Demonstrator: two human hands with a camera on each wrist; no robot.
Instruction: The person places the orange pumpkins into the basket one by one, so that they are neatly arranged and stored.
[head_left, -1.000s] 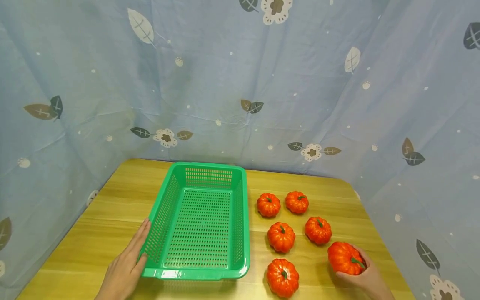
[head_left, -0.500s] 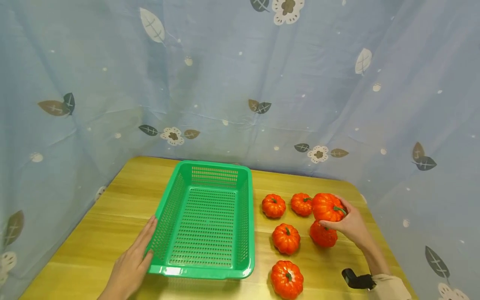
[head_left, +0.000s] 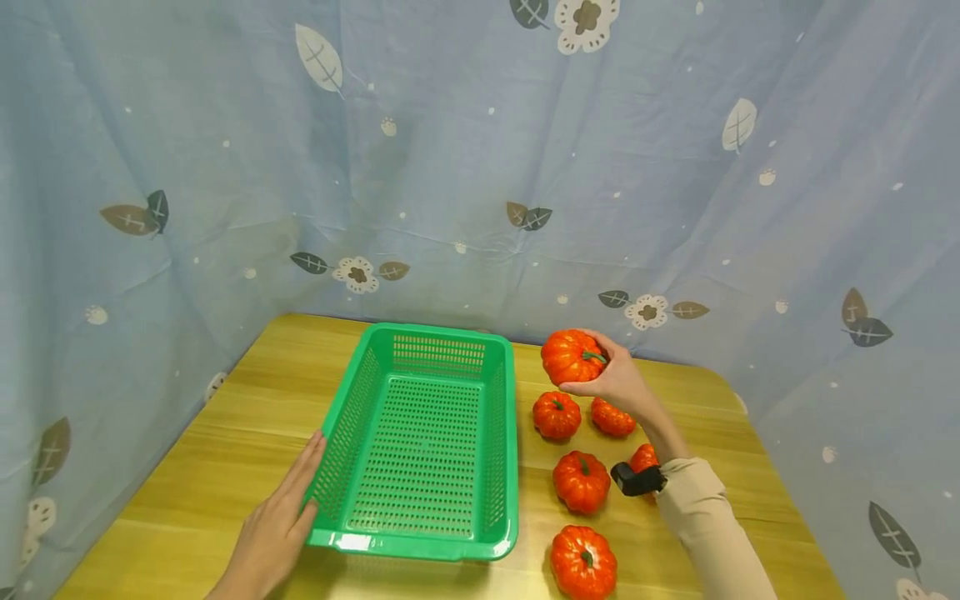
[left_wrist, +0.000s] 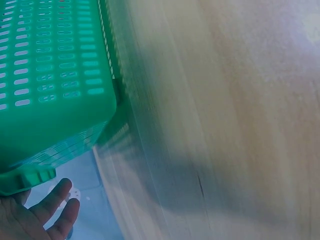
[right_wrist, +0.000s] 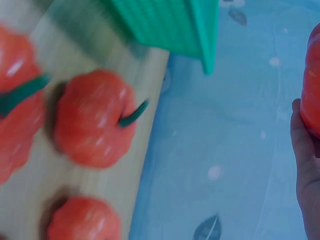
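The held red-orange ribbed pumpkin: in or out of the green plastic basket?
Out: the right hand holds the pumpkin aloft, right of the basket.

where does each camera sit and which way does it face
Head: on the head, facing forward and down at the table, green basket and loose pumpkins; left hand, right hand and a sleeve show.
Left wrist: worn there, facing the basket's perforated side and the table; fingers show, lower left.
Right wrist: worn there, facing loose pumpkins, basket and patterned cloth; part of the right hand shows at the right edge.
Head and right wrist share the held pumpkin and basket.
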